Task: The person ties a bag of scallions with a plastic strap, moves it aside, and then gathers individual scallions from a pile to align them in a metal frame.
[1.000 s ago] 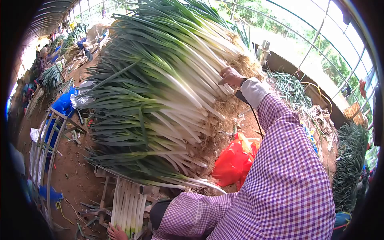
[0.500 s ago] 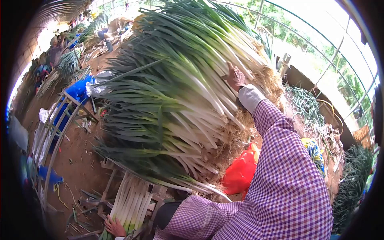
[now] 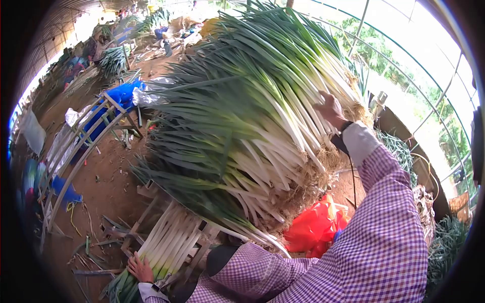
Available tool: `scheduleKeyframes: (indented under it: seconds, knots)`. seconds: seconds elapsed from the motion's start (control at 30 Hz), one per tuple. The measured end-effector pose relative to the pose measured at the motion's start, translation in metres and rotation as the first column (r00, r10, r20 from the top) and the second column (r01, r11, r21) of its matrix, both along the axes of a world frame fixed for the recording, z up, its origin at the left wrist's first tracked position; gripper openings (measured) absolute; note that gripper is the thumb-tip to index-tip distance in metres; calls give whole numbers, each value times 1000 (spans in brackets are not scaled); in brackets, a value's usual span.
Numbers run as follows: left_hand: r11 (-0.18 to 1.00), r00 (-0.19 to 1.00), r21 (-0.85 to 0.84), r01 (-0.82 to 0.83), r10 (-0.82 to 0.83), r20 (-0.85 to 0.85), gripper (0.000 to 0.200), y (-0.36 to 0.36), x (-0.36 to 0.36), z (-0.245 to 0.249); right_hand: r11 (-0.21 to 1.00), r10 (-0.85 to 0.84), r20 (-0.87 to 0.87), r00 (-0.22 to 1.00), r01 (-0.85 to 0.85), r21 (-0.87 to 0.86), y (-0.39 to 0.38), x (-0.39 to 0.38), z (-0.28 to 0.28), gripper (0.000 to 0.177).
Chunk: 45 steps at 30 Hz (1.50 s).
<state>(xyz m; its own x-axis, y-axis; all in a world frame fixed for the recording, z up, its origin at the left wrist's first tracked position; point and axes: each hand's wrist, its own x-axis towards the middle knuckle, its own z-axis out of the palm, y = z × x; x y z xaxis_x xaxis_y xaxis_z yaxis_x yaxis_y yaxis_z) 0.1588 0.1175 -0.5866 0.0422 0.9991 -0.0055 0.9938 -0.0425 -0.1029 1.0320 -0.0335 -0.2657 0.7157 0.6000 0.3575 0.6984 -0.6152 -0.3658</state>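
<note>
A large heap of leeks point(image 3: 262, 131) fills the middle, green leaves to the left and white stalks with roots to the right. Near the heap's upper right side my right hand point(image 3: 331, 110) bends its fingers around the white part of some leeks. A dark object with a cable point(image 3: 340, 144) hangs under that wrist. At the lower left, a smaller bundle of leeks point(image 3: 172, 240) lies side by side in a wooden rack point(image 3: 206, 237). My left hand point(image 3: 141, 267) rests on this bundle's left edge, fingers spread and lying flat.
A red plastic bag point(image 3: 316, 227) lies below the heap's roots. Left stands a curved slatted frame point(image 3: 83, 131) with blue sheeting point(image 3: 121, 96). More leeks point(image 3: 447, 250) lie at the right, near a low wall point(image 3: 429, 174). Plant scraps litter the dirt floor.
The view has shifted, so the heap appears farther right and lower. My right hand's fingers are now more bent on the stalks. My left hand remains on the smaller bundle.
</note>
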Motion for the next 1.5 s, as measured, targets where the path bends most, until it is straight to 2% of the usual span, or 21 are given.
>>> scheduleKeyframes:
  seconds: [0.03,0.1,0.13,0.17,0.23,0.3,0.33,0.47,0.6,0.7,0.73,0.8,0.87,1.0,1.1,1.17,1.2,1.3,1.33,1.43,1.5]
  knots:
    - [1000,1000,24,13,-13,-12,60,-1,-1,-2,1000,24,-7,1000,-24,15,-6,-10,4,70]
    - [1000,999,-17,-13,14,35,59,0,4,1,990,49,-339,939,-1,139,-30,-43,24,73]
    - [999,998,-44,-24,27,61,59,-3,9,11,980,84,-494,866,18,198,-36,-63,32,74]
    - [997,995,-66,-36,41,86,58,-4,9,17,970,95,-422,902,11,242,-46,-70,28,78]
    - [997,995,-53,-47,51,88,60,-4,10,16,945,192,-475,859,-32,325,-68,-110,46,78]
    - [999,995,-40,-37,41,95,61,-4,8,15,939,243,-733,636,35,342,-88,-184,89,76]
    - [999,992,-26,-32,35,120,61,-4,7,14,920,273,-712,647,40,389,-95,-202,92,74]
    - [1000,987,14,-23,21,161,61,-5,4,6,923,356,-770,529,-72,378,-107,-285,127,73]
    - [998,979,63,-14,1,204,62,-5,1,5,861,493,-733,468,-386,332,-87,-334,133,67]
    - [995,978,97,-22,1,210,63,-8,3,8,780,560,-773,300,-507,368,-45,-389,132,69]
    - [996,974,89,-25,4,225,63,-9,3,11,719,591,-777,218,-580,383,-27,-403,130,67]
    - [995,970,102,-21,-4,242,62,-8,3,10,588,666,-722,189,-728,352,16,-439,118,66]
    - [990,973,141,-6,-27,230,62,-8,3,10,454,730,-670,134,-827,330,60,-473,103,63]
    - [986,971,169,-15,-26,237,60,-7,5,10,103,828,-554,-90,-946,307,150,-541,51,63]
    - [982,979,185,-25,-13,202,60,-7,9,12,-107,866,-409,-286,-907,408,203,-589,-34,63]
    - [983,984,178,-34,2,177,60,-5,10,13,-249,910,-220,-352,-887,389,231,-616,-98,65]
    - [983,986,180,-38,8,168,60,-4,11,12,-286,931,-125,-343,-898,335,245,-625,-130,66]
    - [987,987,154,-51,26,161,60,-5,11,11,-230,948,-191,-253,-964,136,271,-637,-198,64]
    - [989,986,135,-53,31,165,61,-6,11,11,-237,957,-158,-241,-970,47,282,-635,-218,61]
    - [989,987,137,-63,41,157,61,-4,15,9,-258,960,-112,-255,-966,-12,303,-623,-272,59]
    - [990,984,129,-56,33,173,61,-2,14,11,-211,972,-124,-200,-974,-82,310,-614,-290,58]
